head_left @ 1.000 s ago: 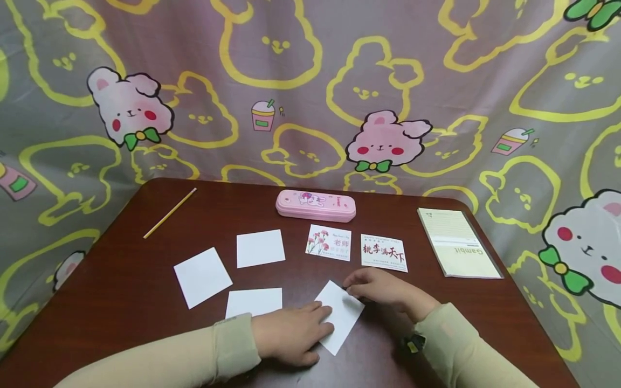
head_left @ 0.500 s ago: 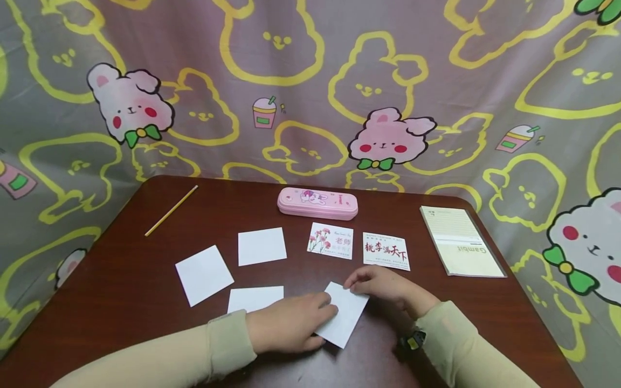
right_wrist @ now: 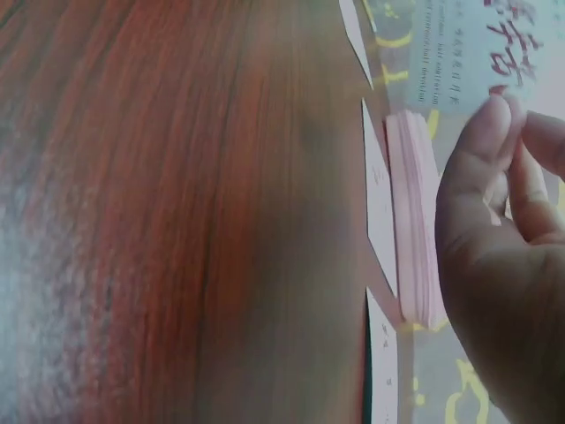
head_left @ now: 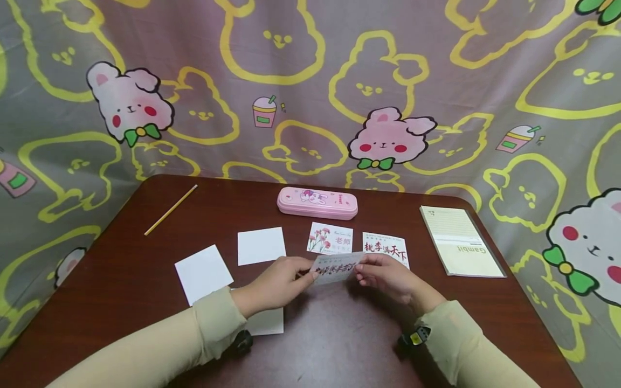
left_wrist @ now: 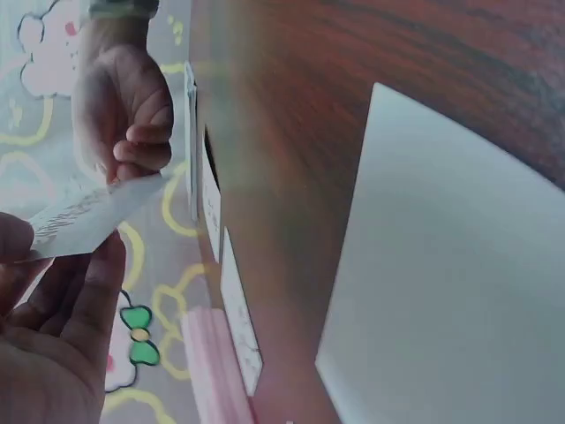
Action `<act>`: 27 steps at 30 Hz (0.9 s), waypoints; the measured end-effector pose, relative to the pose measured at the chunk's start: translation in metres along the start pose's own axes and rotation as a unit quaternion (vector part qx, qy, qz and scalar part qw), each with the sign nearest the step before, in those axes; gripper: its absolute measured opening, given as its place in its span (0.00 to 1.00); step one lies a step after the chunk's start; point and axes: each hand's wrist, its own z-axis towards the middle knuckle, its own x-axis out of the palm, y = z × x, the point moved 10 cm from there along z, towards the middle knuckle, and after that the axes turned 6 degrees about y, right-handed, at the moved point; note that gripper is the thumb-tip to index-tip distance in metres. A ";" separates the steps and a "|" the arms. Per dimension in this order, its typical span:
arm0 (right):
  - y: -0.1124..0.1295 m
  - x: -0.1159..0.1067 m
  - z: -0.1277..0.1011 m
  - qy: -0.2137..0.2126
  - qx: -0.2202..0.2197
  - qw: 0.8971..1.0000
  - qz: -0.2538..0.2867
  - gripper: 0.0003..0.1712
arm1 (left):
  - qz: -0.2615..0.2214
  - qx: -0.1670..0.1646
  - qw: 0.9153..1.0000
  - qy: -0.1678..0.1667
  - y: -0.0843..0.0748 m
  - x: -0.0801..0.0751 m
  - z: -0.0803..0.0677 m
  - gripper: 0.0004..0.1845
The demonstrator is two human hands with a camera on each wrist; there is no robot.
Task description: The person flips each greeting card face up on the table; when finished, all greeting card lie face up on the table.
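Observation:
Both hands hold one small card [head_left: 337, 267] lifted off the brown table [head_left: 121, 302], tilted so its printed red characters face up. My left hand [head_left: 283, 281] pinches its left edge. My right hand [head_left: 383, 275] pinches its right edge. In the left wrist view the card [left_wrist: 88, 212] hangs between the left hand's thumb and fingers [left_wrist: 75, 300], with the right hand [left_wrist: 124, 110] at its far end. The right wrist view shows the printed card [right_wrist: 468, 40] above the right hand's fingertips [right_wrist: 494, 124].
Two printed cards [head_left: 330, 238] [head_left: 385, 249] lie face up behind the hands. Blank white cards [head_left: 261, 245] [head_left: 202, 272] [head_left: 264, 321] lie to the left. A pink pencil case [head_left: 317, 203], a yellow pencil [head_left: 170, 210] and a notebook [head_left: 460, 241] lie farther back.
The card lay blank side up on the table under both hands. Both hands have picked it up, moved it away from me and turned it so the print shows.

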 end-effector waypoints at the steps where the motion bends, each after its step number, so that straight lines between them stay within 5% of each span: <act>1: 0.000 0.000 0.001 -0.008 -0.001 1.000 -0.007 0.12 | -0.020 -0.021 1.000 -0.004 0.006 -0.002 0.001 0.14; 7: 0.003 -0.005 0.004 -0.068 -0.004 0.996 -0.052 0.08 | -0.089 -0.106 0.989 -0.050 0.033 -0.012 0.004 0.11; 15: 0.000 -0.005 0.008 -0.114 -0.002 0.989 -0.097 0.04 | -0.206 -0.171 0.956 -0.120 0.065 -0.015 0.003 0.16; 19: -0.009 -0.005 0.010 -0.122 0.012 0.988 -0.093 0.07 | -0.198 -0.192 0.957 -0.090 0.070 -0.008 0.002 0.15; 25: -0.017 -0.007 0.007 -0.161 0.030 0.979 -0.124 0.18 | -0.135 -0.201 0.970 -0.003 0.071 0.008 0.001 0.20; 27: -0.019 -0.006 0.006 -0.167 0.034 0.975 -0.142 0.18 | -0.118 -0.194 0.974 0.023 0.071 0.012 0.003 0.15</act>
